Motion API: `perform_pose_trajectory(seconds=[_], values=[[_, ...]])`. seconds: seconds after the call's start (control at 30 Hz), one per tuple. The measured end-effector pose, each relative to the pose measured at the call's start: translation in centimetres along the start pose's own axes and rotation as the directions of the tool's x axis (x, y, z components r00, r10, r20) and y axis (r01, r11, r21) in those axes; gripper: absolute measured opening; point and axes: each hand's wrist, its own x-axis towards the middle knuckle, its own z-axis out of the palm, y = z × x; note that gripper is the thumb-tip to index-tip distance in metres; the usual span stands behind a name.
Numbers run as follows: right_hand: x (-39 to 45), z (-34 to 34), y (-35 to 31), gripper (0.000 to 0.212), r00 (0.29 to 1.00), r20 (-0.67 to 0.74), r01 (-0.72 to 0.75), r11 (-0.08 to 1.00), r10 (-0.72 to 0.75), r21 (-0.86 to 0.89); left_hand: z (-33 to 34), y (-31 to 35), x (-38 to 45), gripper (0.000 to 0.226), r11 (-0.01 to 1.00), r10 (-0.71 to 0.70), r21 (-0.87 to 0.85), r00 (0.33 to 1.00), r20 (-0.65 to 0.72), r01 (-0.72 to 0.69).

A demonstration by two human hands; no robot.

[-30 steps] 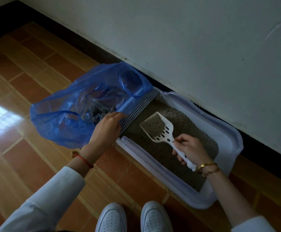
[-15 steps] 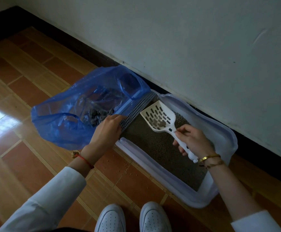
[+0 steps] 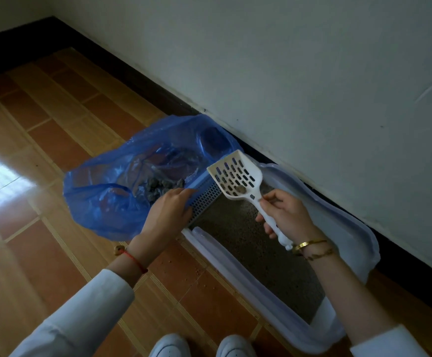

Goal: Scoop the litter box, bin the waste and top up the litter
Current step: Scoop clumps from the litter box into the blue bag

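A white litter box [image 3: 343, 199] full of grey-brown litter [image 3: 251, 243] lies on the floor against the wall. My right hand [image 3: 285, 215] grips the handle of a white slotted scoop [image 3: 235, 176], lifted over the box's left end with a few small clumps in it. A blue plastic bag [image 3: 112, 199] lies open at the left end of the box, with dark waste clumps [image 3: 158, 186] inside. My left hand [image 3: 168, 212] holds the bag's edge against the perforated grey step [image 3: 206, 199] of the box.
The floor is glossy brown tile [image 3: 55, 104] with scattered litter grains [image 3: 184, 264] near the box. A dark skirting board [image 3: 143, 76] and pale wall run behind. My two white shoes [image 3: 202, 345] show at the bottom edge.
The scoop has risen out of the litter and moved left toward the bag's mouth; most litter has sifted through its slots, leaving a few clumps. My left hand stays on the bag.
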Motion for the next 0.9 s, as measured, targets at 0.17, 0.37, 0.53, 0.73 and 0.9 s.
perform_pose_trajectory(seconds=[0.17,0.37,0.53,0.73,0.9], values=[[3.4,3.2,-2.7,0.014,0.987,0.086,0.154,0.953,-0.135,-0.261,-0.4,-0.8,-0.1,0.036,1.000,-0.004,0.000,1.000,0.013,0.004],[6.5,7.7,-4.4,0.012,0.899,0.193,0.420,0.647,-0.394,-0.637,-0.4,-1.5,-0.3,0.032,0.998,0.055,-0.035,0.998,0.006,-0.055],[7.5,10.8,-4.9,0.026,0.789,0.301,0.480,0.233,-0.535,-0.846,-0.2,-1.9,-0.5,0.031,0.996,0.075,-0.039,0.997,-0.030,-0.076],[7.8,11.4,-5.3,0.036,0.777,0.329,0.452,0.111,-0.536,-0.885,0.0,-1.8,-0.9,0.030,0.995,0.078,-0.063,0.996,-0.039,-0.080],[6.9,9.5,-4.7,0.022,0.804,0.203,0.458,0.364,-0.558,-0.811,0.1,-1.9,-0.8,0.031,0.996,0.076,-0.050,0.996,-0.040,-0.078]])
